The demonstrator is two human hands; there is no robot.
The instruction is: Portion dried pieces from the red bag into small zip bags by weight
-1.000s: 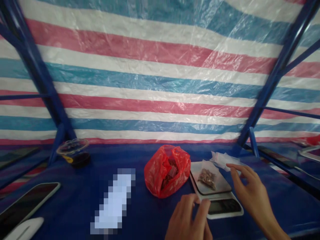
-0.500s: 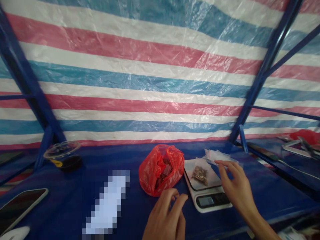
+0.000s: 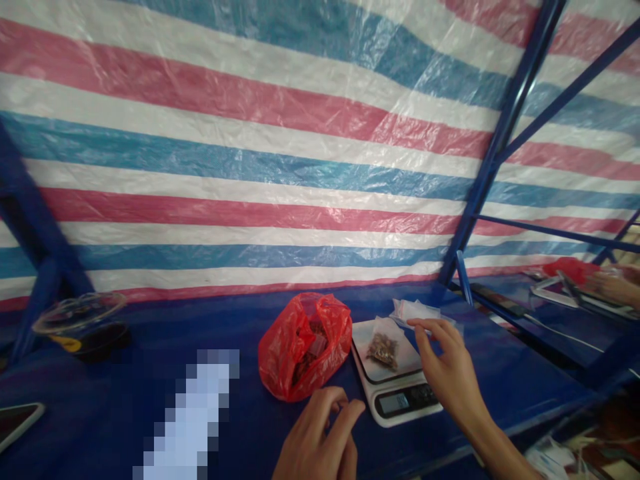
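Note:
A white digital scale sits on the blue table, with a small clear bag of brown bits lying on its platform. My right hand hovers over the scale's right side, fingers apart, its fingertips at a pile of small clear bags behind the scale. My left hand rests low in front, left of the scale, fingers loosely curled, holding nothing that I can see. A red plastic bag with brown contents stands just left of the scale.
A clear lidded cup with dark contents stands far left. A phone's corner lies at the left edge. A blurred white patch lies on the blue table. Blue frame posts rise on the right; another person's hand works at the neighbouring bench.
The view has swung to the right, so everything has shifted left. My left hand has drawn back from the scale's front edge. My right hand stays over the scale's right side.

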